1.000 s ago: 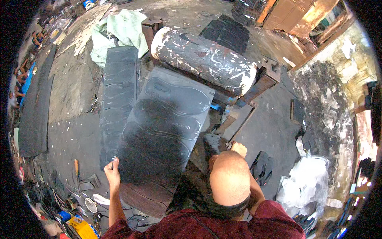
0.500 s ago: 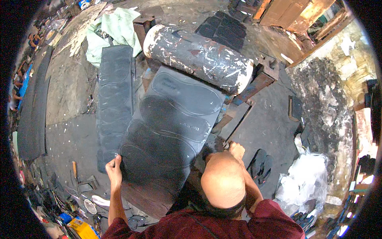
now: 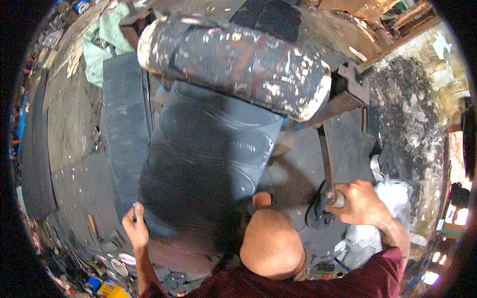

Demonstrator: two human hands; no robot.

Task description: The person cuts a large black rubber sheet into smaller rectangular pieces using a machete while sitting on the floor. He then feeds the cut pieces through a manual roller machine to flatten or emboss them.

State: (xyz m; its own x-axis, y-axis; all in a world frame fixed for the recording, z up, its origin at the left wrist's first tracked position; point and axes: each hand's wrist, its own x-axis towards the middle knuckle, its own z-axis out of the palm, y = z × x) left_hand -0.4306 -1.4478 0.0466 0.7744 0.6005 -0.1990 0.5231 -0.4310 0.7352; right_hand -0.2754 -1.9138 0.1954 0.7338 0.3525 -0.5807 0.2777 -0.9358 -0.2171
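Note:
A dark sheet (image 3: 198,129) marked with several sole-shaped outlines slopes from my lap area up to a large paint-flecked roller (image 3: 243,62), and its far end is hidden at the roller. My left hand (image 3: 136,226) pinches the sheet's near left edge, thumb on top. Off to the right, my right hand (image 3: 361,202) is wrapped round the pale grip of a metal crank (image 3: 326,154), whose bar runs up toward the roller's right end. My bare knee (image 3: 273,238) rises between the sheet and my right arm.
Another long dark sheet (image 3: 124,109) lies on the left, with green cloth (image 3: 94,54) beyond it. Dark sheets (image 3: 271,20) lie behind the roller. Clear plastic bags (image 3: 365,243) and a stained wall (image 3: 407,109) stand right. Tools and a yellow box (image 3: 117,289) clutter the lower left.
My right hand has swung the crank grip outward to the right, away from my knee. The sheet has slid farther in at the roller. My left hand keeps its edge hold; the view has shifted.

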